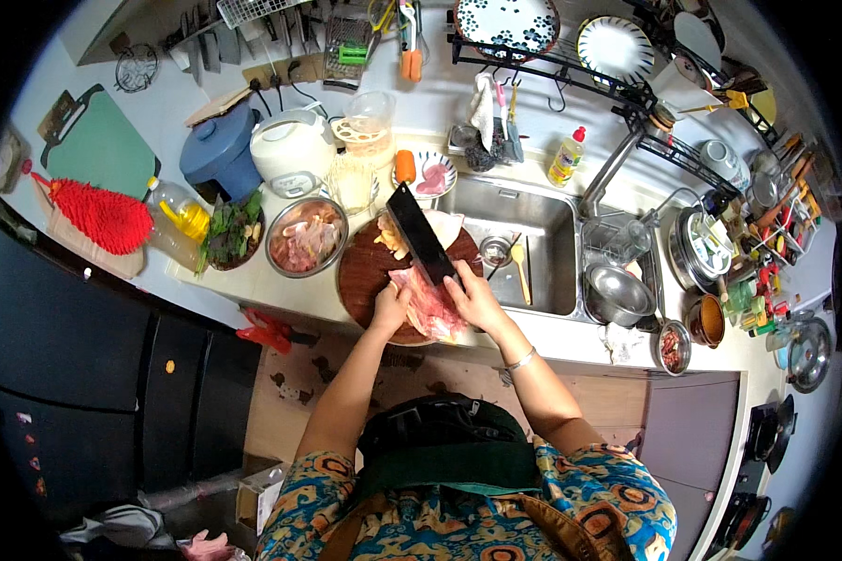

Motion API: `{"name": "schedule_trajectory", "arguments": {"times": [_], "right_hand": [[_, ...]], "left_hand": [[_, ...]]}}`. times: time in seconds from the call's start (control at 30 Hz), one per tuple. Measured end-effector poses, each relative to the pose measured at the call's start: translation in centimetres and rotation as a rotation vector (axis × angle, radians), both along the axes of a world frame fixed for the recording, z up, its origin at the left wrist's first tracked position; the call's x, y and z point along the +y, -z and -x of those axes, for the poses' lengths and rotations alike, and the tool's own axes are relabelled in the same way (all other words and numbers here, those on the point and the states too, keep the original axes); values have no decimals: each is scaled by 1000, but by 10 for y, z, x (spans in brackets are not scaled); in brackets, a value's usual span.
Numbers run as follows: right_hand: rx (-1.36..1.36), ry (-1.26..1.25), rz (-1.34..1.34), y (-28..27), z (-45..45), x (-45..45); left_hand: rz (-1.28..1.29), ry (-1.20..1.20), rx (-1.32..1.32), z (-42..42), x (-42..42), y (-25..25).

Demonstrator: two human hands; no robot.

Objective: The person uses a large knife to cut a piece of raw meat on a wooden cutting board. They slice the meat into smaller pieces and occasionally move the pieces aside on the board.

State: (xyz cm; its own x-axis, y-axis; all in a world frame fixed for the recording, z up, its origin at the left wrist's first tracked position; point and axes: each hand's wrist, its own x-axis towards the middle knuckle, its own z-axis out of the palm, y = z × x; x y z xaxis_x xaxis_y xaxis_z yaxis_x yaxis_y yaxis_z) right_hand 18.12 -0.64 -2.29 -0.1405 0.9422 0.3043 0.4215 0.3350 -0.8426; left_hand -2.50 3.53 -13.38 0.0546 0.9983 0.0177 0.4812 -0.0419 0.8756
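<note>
A large piece of raw meat lies over the near part of a round, dark wooden chopping board. My left hand grips the meat by its left side. In my right hand is a black-bladed cleaver, its blade slanting away to the upper left above the board. The cleaver's handle is mostly hidden by my fingers. Yellowish pieces of fat or skin and a pale piece of meat lie at the board's far side. Left of the board stands a steel bowl with cut raw meat.
A steel sink with a wooden spoon adjoins the board's right. Behind stand a plate with a carrot and meat, and a white rice cooker. Leafy greens and an oil bottle are at left.
</note>
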Motion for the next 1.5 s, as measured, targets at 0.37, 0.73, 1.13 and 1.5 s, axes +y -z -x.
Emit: {"name": "schedule_trajectory", "arguments": {"times": [0.37, 0.73, 1.13, 1.5], "right_hand": [[-180, -52, -117, 29, 15, 4], [-450, -67, -310, 52, 13, 18], [-308, -62, 119, 34, 10, 32], [-171, 46, -132, -65, 36, 17]], "left_hand": [[-65, -178, -259, -17, -37, -5], [57, -117, -495, -25, -38, 2], [305, -248, -396, -22, -15, -28], [253, -188, -542, -20, -33, -35]]}}
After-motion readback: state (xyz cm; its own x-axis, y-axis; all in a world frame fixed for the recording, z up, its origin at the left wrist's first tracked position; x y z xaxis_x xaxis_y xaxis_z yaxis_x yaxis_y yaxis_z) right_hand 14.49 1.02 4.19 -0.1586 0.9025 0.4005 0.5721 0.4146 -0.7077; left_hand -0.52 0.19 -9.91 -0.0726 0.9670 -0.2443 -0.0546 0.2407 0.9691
